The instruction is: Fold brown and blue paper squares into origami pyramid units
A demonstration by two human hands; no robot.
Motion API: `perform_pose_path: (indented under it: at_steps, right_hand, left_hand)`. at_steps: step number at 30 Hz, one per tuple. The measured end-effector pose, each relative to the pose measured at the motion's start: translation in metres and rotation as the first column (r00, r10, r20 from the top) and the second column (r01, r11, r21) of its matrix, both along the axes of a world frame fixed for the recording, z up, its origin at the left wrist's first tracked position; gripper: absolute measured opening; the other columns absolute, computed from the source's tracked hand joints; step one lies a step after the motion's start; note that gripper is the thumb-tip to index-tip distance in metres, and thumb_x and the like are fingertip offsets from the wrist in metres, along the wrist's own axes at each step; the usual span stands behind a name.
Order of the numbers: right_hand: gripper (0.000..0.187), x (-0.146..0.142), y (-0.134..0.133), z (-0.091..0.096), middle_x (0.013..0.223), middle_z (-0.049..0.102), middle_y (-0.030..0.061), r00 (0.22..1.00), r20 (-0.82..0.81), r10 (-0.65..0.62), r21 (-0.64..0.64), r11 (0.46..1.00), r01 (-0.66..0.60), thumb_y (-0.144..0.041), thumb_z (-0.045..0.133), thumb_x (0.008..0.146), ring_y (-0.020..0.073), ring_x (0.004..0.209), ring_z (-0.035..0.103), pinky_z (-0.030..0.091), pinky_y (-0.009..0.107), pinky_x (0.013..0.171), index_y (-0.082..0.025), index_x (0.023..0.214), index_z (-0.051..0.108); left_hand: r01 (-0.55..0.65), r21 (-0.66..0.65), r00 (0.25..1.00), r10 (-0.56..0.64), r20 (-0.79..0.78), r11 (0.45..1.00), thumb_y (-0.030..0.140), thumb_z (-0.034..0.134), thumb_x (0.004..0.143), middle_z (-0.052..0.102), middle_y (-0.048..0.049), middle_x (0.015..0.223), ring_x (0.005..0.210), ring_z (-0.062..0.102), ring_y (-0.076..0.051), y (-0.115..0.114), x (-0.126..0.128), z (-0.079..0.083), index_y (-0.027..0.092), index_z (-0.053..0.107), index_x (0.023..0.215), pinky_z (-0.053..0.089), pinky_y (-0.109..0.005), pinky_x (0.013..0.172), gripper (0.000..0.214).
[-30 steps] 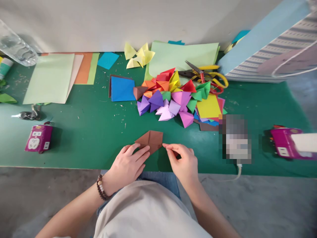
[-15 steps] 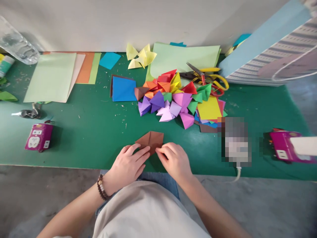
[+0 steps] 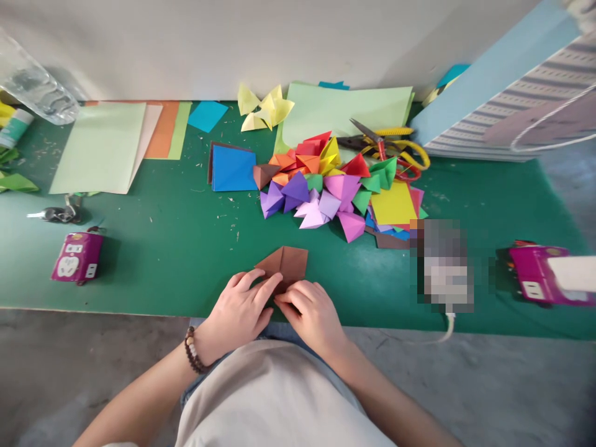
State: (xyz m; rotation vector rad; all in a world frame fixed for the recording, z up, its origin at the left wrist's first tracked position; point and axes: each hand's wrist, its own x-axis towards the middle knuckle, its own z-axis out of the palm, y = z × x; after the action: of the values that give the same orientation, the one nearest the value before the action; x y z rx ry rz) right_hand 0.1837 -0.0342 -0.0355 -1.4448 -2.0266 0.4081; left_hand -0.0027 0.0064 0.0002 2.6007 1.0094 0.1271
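A brown sheet of folded origami paper [image 3: 293,262] lies near the front edge of the green table, with a crease running down from its top corner. My left hand [image 3: 242,310] rests over its lower left part, fingers stretched out and pressing on it, thumb apart. At the paper's lower edge, my right hand [image 3: 310,313] is closed in a pinch, its fingertips close to the left thumb. Both hands cover the lower part of the paper. Beyond them sits a heap of coloured folded paper pieces [image 3: 342,186].
Behind the hands are a blue paper stack [image 3: 234,167], a yellow paper stack [image 3: 393,203], scissors [image 3: 412,149] and pale yellow folded pieces [image 3: 267,108]. Purple power sockets [image 3: 77,256] and a blurred device [image 3: 444,267] flank me. Keys [image 3: 60,212] and green sheets [image 3: 100,146] lie left.
My right hand has slid left and toward me along the paper's lower edge, closer to my left hand. The left hand and the paper stay nearly in place.
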Motion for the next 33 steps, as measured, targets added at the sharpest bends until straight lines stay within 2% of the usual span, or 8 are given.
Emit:
perform_pose_path:
  at_steps: [2,5,8,15,20,25,28,33]
  right_hand:
    - [0.008,0.012,0.004,0.001,0.087,0.068,0.004,0.997,-0.064,-0.038,-0.018,0.999,0.037,-0.02,0.057,0.092,0.018,0.083,0.062,0.047,0.033,0.073,-0.022,0.091,0.065]
    - [0.026,0.038,0.017,0.003,0.11,0.067,0.0087,0.986,-0.029,-0.161,0.014,0.987,0.162,-0.017,0.05,0.093,0.0222,0.099,0.062,0.05,0.038,0.082,-0.024,0.115,0.062]
    - [0.034,0.06,0.031,0.002,0.118,0.064,0.0092,0.989,0.09,-0.113,0.052,0.993,0.109,-0.014,0.048,0.093,0.0235,0.098,0.06,0.05,0.043,0.086,-0.026,0.121,0.062]
    - [0.023,0.068,0.032,-0.002,0.119,0.065,0.0065,0.981,0.155,0.113,0.101,0.986,-0.129,-0.015,0.056,0.091,0.0235,0.104,0.057,0.053,0.042,0.086,-0.029,0.101,0.072]
    - [0.02,0.066,0.016,0.004,0.12,0.066,0.006,0.961,0.216,0.174,0.094,0.976,-0.198,-0.015,0.059,0.09,0.0239,0.105,0.057,0.052,0.041,0.085,-0.028,0.097,0.073]
    - [0.015,0.064,0.012,0.009,0.111,0.07,0.003,0.943,0.21,0.26,0.046,0.96,-0.275,-0.017,0.059,0.092,0.0218,0.103,0.058,0.051,0.038,0.083,-0.025,0.096,0.071]
    - [0.011,0.061,0.015,0.01,0.101,0.072,0.0025,0.958,0.129,0.257,0.025,0.965,-0.262,-0.02,0.059,0.093,0.02,0.096,0.058,0.049,0.037,0.081,-0.023,0.097,0.069]
    - [0.007,0.05,0.02,0.014,0.09,0.07,0.0031,0.989,0.014,0.148,-0.087,0.985,-0.147,-0.023,0.059,0.093,0.0193,0.089,0.057,0.047,0.036,0.08,-0.021,0.09,0.065]
  left_hand:
    - [0.022,0.016,1.0,-0.022,0.002,1.0,0.022,0.046,0.094,0.056,-0.0098,0.137,0.127,0.045,-0.027,0.0,-0.001,-0.001,0.016,0.036,0.145,0.042,-0.043,0.099,0.052]
    - [0.087,0.051,0.996,-0.087,-0.008,0.995,0.027,0.048,0.096,0.055,-0.0052,0.139,0.129,0.045,-0.026,0.004,-0.005,-0.002,0.024,0.044,0.141,0.041,-0.043,0.102,0.046]
    - [0.149,0.065,0.989,-0.149,-0.002,0.987,0.034,0.05,0.096,0.057,-0.0041,0.137,0.132,0.044,-0.025,0.012,-0.011,-0.003,0.026,0.054,0.133,0.042,-0.042,0.102,0.038]
    - [0.17,0.075,0.984,-0.174,0.049,0.983,0.038,0.055,0.093,0.059,-0.0062,0.137,0.139,0.038,-0.026,0.028,-0.021,0.001,0.019,0.062,0.12,0.033,-0.047,0.114,0.034]
    - [0.155,0.097,0.988,-0.155,-0.006,0.983,0.044,0.056,0.092,0.049,-0.0058,0.146,0.142,0.034,-0.029,0.016,-0.014,0.002,0.02,0.061,0.12,0.031,-0.052,0.116,0.037]
    - [0.105,0.11,0.994,-0.104,-0.016,0.988,0.035,0.055,0.094,0.055,-0.0105,0.14,0.133,0.046,-0.024,0.001,-0.01,-0.002,0.012,0.055,0.128,0.036,-0.042,0.115,0.041]
    - [0.14,0.093,0.99,-0.141,0.006,0.986,0.037,0.054,0.094,0.056,-0.0112,0.138,0.132,0.048,-0.024,0.001,-0.013,-0.004,0.013,0.054,0.129,0.041,-0.041,0.111,0.042]
    - [0.179,0.097,0.984,-0.18,0.003,0.979,0.036,0.055,0.094,0.055,-0.0106,0.139,0.133,0.047,-0.025,0.003,-0.016,0.0,0.018,0.058,0.121,0.043,-0.042,0.109,0.033]
